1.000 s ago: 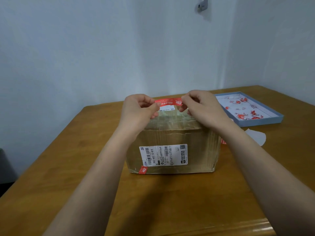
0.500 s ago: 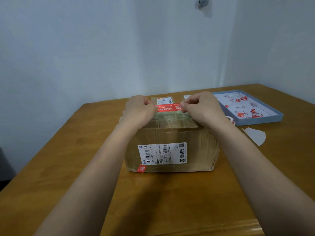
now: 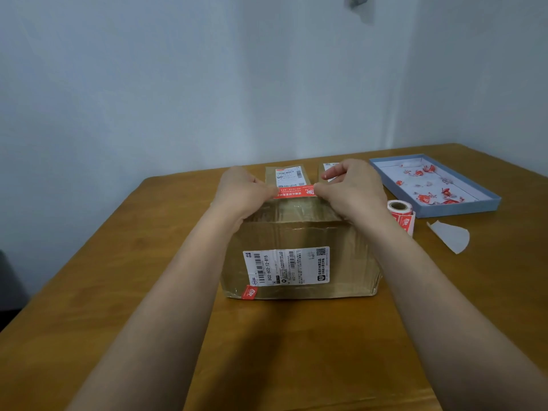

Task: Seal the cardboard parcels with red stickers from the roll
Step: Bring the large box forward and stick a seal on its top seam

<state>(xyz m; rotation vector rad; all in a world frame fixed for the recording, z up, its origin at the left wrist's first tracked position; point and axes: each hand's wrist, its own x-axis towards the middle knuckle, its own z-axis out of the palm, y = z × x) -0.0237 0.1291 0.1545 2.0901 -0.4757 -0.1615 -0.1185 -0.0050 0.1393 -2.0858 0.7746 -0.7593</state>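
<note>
Now | left hand [image 3: 241, 192], right hand [image 3: 353, 188] pinch red sticker [image 3: 295, 191] ends | atop cardboard parcel [image 3: 299, 241]

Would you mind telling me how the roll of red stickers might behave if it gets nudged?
The sticker roll stands on its flat end with the hollow core facing up, so it probably slides rather than rolls. It looks small and likely light, so it may tip. Its loose tail would probably drag.

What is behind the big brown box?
Behind the big brown box stand two smaller parcels with white labels. Only their tops show; the box and the right hand cover the rest. Both hands, the left hand too, pinch a red sticker over the box's top.
</note>
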